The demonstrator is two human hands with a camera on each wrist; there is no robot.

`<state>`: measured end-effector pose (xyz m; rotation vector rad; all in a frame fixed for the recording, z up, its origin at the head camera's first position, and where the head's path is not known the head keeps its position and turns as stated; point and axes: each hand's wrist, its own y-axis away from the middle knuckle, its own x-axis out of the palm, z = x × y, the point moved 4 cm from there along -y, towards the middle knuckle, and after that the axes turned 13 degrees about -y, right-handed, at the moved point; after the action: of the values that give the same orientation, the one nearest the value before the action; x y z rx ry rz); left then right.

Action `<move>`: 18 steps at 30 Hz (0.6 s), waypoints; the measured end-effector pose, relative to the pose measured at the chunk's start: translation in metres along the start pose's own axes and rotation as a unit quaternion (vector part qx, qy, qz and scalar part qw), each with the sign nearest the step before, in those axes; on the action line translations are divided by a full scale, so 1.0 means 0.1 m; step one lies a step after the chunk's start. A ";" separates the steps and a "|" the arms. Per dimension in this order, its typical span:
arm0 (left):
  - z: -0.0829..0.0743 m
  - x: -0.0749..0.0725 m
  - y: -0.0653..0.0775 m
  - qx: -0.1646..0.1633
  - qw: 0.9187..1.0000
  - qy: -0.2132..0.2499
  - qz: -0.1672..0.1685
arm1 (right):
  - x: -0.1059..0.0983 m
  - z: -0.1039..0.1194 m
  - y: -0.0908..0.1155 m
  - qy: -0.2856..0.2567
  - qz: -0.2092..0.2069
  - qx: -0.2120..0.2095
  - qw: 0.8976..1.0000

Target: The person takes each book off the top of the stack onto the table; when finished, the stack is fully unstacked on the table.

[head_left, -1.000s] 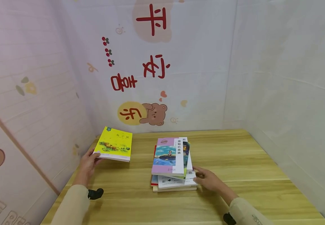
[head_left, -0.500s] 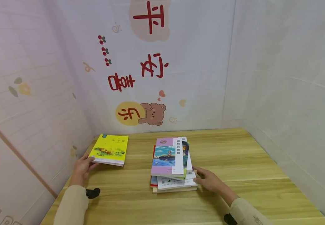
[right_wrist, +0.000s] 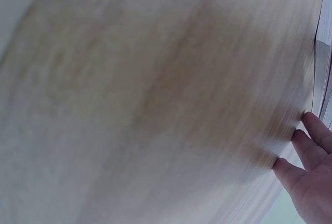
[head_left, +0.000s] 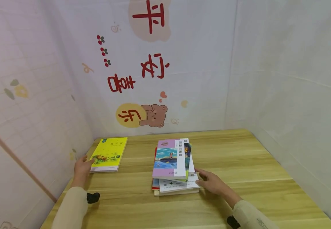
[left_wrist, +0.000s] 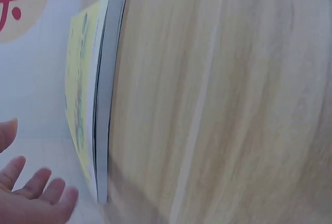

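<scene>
A yellow paperback book lies flat at the table's far left corner. Beside its left edge is my left hand; in the left wrist view the fingers are spread and apart from the book's cover. A pile of several books stands mid-table, topped by a purple and white book with a sea picture. Lower in that pile, a white book sticks out toward me. My right hand rests at the pile's right side, its fingertips by the edges of the books and its fingers loosely extended.
The wooden table is bounded by a printed back curtain and pale side curtains. Black wrist straps sit at both sleeves. Bare wood shows between the yellow book and the pile.
The yellow book has gone left and down from the left hand's grip onto the table. The left hand has let go of it. The right hand has stayed by the pile.
</scene>
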<state>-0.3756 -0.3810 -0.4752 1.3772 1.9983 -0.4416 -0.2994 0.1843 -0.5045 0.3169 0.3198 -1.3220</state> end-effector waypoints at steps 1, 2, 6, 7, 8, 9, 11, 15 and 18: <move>-0.02 0.01 0.01 0.004 1.000 0.006 0.002 | 0.00 0.00 0.00 -0.001 0.001 -0.001 1.000; -0.03 0.02 0.02 0.007 1.000 0.010 0.004 | -0.01 0.01 0.00 -0.001 0.002 -0.002 1.000; -0.11 0.10 0.07 0.014 1.000 0.019 0.014 | -0.02 0.01 0.00 -0.001 0.003 -0.001 1.000; -0.13 0.11 0.08 0.016 0.999 0.023 0.018 | -0.02 0.01 0.00 -0.001 0.003 0.000 1.000; -0.15 0.13 0.09 0.017 0.999 0.028 0.022 | -0.02 0.01 0.00 -0.001 0.003 0.000 1.000; -0.17 0.15 0.10 0.019 0.999 0.033 0.027 | -0.02 0.00 -0.01 0.000 0.003 0.000 1.000; -0.21 0.18 0.14 0.023 0.998 0.047 0.037 | -0.02 -0.01 -0.01 0.002 0.003 0.001 1.000; -0.32 0.23 0.23 0.025 0.996 0.067 0.045 | 0.00 -0.02 -0.02 0.007 0.006 0.004 1.000; -0.43 0.27 0.31 0.034 0.995 0.077 0.053 | 0.01 -0.01 -0.02 0.011 0.007 0.007 1.000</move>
<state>-0.3670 -0.3243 -0.4601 1.5940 2.0358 -0.3683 -0.3017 0.1836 -0.5061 0.3441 0.3264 -1.3091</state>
